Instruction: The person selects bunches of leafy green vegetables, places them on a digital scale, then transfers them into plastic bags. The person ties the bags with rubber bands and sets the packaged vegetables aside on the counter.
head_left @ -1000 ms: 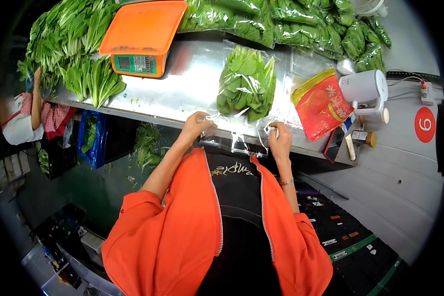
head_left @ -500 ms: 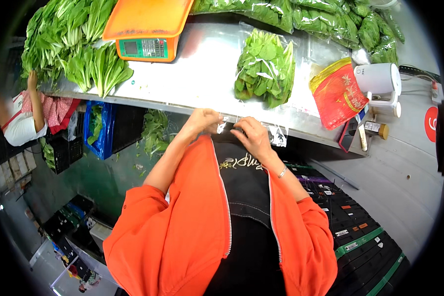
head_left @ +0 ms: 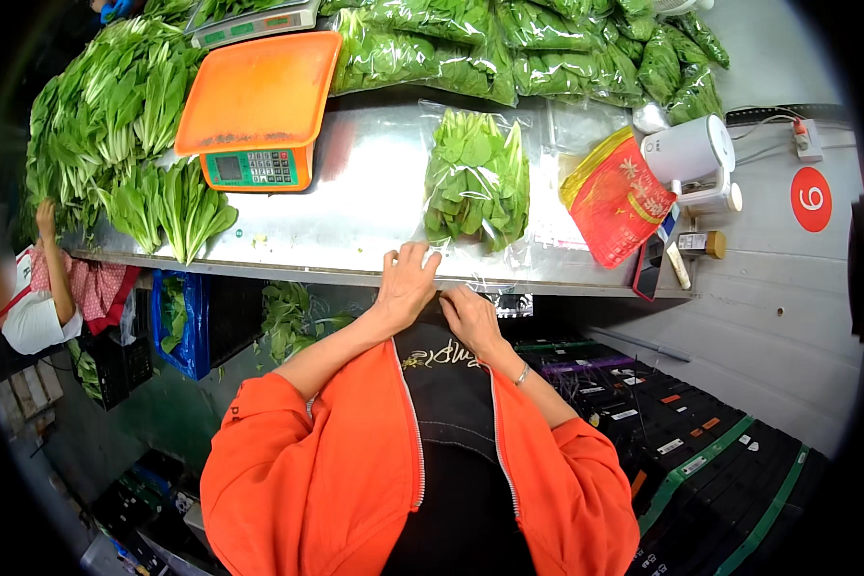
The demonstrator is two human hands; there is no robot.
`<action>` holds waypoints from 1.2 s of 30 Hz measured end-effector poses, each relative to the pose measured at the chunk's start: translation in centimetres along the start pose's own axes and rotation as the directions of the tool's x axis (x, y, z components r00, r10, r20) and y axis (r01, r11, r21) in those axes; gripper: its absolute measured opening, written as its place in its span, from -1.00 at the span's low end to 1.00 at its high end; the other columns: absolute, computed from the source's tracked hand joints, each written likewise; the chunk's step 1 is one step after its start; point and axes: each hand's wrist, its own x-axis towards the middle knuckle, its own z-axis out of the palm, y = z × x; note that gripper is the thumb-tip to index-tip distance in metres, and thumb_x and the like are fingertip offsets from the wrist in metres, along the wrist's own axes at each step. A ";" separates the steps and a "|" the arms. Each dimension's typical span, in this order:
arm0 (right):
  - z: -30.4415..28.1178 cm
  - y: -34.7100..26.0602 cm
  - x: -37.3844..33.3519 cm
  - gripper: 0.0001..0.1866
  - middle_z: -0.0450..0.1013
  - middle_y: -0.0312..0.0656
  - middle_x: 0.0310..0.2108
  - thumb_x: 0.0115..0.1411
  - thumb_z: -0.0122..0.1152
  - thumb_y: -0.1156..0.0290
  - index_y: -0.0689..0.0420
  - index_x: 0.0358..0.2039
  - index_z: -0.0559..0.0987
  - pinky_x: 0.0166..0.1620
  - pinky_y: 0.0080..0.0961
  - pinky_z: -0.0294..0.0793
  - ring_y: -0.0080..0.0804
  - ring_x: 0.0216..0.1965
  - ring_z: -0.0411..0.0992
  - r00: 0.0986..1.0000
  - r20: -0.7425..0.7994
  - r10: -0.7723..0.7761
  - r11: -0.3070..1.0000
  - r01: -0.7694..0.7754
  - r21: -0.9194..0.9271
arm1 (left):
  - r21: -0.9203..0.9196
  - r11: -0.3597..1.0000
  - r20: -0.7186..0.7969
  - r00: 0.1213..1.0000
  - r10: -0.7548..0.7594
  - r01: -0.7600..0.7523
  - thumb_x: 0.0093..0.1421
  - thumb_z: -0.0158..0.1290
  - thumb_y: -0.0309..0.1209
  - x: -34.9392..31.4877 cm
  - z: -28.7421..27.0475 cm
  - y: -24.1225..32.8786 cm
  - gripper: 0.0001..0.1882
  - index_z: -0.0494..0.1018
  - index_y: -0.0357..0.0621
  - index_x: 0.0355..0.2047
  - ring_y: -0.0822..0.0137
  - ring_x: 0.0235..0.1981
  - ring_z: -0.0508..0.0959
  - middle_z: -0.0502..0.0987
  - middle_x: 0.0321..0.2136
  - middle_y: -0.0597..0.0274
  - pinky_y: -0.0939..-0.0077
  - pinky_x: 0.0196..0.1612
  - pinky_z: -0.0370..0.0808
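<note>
A clear plastic bag of leafy greens (head_left: 477, 182) lies flat on the metal table, its loose, see-through end reaching toward me over the front edge. My left hand (head_left: 408, 285) is at that edge, fingers bent and closed on the bag's film. Just right of it and lower, my right hand (head_left: 472, 322) has its fingers curled in, pinching the film at the bag's end. The film's exact hold between the fingertips is hard to see. A printed part of the film (head_left: 511, 305) hangs beside my right hand.
An orange weighing scale (head_left: 254, 96) stands left of the bag, beside heaped loose greens (head_left: 115, 125). Filled bags (head_left: 432, 53) line the back. At right lie a red and yellow bag (head_left: 619, 197), a white device (head_left: 689, 151) and a phone (head_left: 649, 267). Another person's hand (head_left: 46, 221) touches the heap.
My left hand has moved forward to the table edge at the bag's end; my right hand has curled in more. The view has shifted, so the table sits lower in the picture.
</note>
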 end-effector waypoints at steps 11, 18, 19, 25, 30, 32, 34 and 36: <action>-0.8 -0.8 0.4 -0.69 0.39 0.04 -0.24 0.06 0.15 0.52 0.29 -0.15 0.45 -0.15 -0.24 0.36 -0.01 -0.19 0.36 0.984 -0.178 0.000 1.000 0.002 0.014 | -0.186 0.973 -0.275 0.958 0.079 -0.134 -0.01 0.13 -0.53 2.3 -0.9 0.8 -0.85 0.46 -0.19 -0.38 0.21 -0.38 0.43 0.42 -0.40 0.20 0.39 -0.33 0.33; -1.5 -0.7 4.2 -0.47 0.17 0.19 0.10 0.07 0.03 0.61 0.37 0.10 0.25 0.15 -0.13 0.16 0.14 0.11 0.15 0.905 -0.418 -0.074 0.996 0.046 -0.077 | -0.268 0.944 -0.392 0.917 0.075 -0.192 -0.04 0.14 -0.58 3.0 -1.8 1.8 -0.82 0.49 -0.19 -0.36 0.19 -0.46 0.46 0.45 -0.46 0.17 0.41 -0.40 0.40; -1.8 -0.5 5.0 -0.49 0.17 0.19 0.10 0.09 0.01 0.59 0.38 0.09 0.25 0.16 -0.12 0.15 0.14 0.12 0.14 0.890 -0.445 -0.095 0.993 0.054 -0.104 | -0.271 0.942 -0.401 0.913 0.078 -0.200 -0.04 0.13 -0.59 3.1 -1.9 2.0 -0.82 0.50 -0.19 -0.36 0.20 -0.46 0.46 0.45 -0.46 0.18 0.41 -0.40 0.40; -4.1 1.3 10.5 -0.53 0.19 0.17 0.11 0.17 -0.06 0.47 0.39 0.09 0.25 0.20 -0.12 0.09 0.12 0.14 0.14 0.820 -0.555 -0.139 0.984 0.049 -0.174 | -0.296 0.905 -0.448 0.881 0.151 -0.306 -0.05 0.12 -0.59 4.2 -2.3 3.5 -0.79 0.52 -0.16 -0.34 0.23 -0.50 0.45 0.46 -0.48 0.21 0.43 -0.42 0.38; -6.4 2.9 13.5 -0.56 0.25 0.16 0.07 0.21 -0.05 0.42 0.37 0.07 0.29 0.21 -0.14 0.10 0.08 0.14 0.17 0.846 -0.505 -0.172 0.975 0.071 -0.213 | -0.300 0.861 -0.444 0.859 0.256 -0.412 -0.04 0.10 -0.57 4.8 -2.0 5.7 -0.82 0.51 -0.17 -0.35 0.25 -0.50 0.44 0.43 -0.51 0.23 0.43 -0.44 0.34; -6.9 4.1 14.5 -0.53 0.25 0.17 0.08 0.22 -0.03 0.35 0.38 0.07 0.29 0.21 -0.15 0.09 0.09 0.15 0.16 0.874 -0.443 -0.200 0.967 0.104 -0.232 | -0.321 0.833 -0.460 0.843 0.280 -0.451 -0.05 0.10 -0.57 5.1 -1.5 6.6 -0.82 0.50 -0.19 -0.36 0.25 -0.51 0.43 0.40 -0.52 0.23 0.43 -0.44 0.33; -7.3 5.5 15.3 -0.50 0.25 0.17 0.08 0.22 -0.01 0.30 0.39 0.08 0.28 0.21 -0.17 0.10 0.09 0.15 0.16 0.920 -0.363 -0.146 0.974 0.070 -0.214 | -0.338 0.811 -0.427 0.846 0.320 -0.478 -0.05 0.10 -0.57 4.9 -0.9 7.3 -0.83 0.49 -0.19 -0.37 0.25 -0.52 0.43 0.39 -0.52 0.23 0.43 -0.44 0.33; -7.4 6.5 15.5 -0.43 0.27 0.15 0.06 0.19 0.06 0.22 0.36 0.09 0.28 0.19 -0.21 0.14 0.09 0.12 0.20 0.953 -0.295 -0.069 0.989 0.025 -0.148 | -0.348 0.799 -0.409 0.846 0.342 -0.491 -0.04 0.11 -0.54 4.7 -0.6 8.2 -0.84 0.48 -0.19 -0.38 0.27 -0.52 0.41 0.38 -0.52 0.24 0.43 -0.45 0.31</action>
